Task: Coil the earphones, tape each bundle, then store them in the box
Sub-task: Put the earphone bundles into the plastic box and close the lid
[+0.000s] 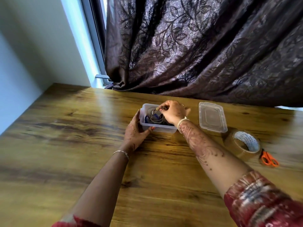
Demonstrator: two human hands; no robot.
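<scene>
I see the right grip (173,112) pinching an earphone bundle (154,117) that hangs straight into the box (164,129) (lid (212,117) lies right of it); the left grip (134,130) clasps the box's left end.

left hand (136,130) cupped, right hand (173,113) in a pinch

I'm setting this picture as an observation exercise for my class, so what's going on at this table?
A person's left hand grips the near left corner of an open clear box on the wooden table. The right hand pinches a coiled earphone bundle at the box's opening. The lid lies to its right, with a tape roll and orange scissors nearer the person.
</scene>
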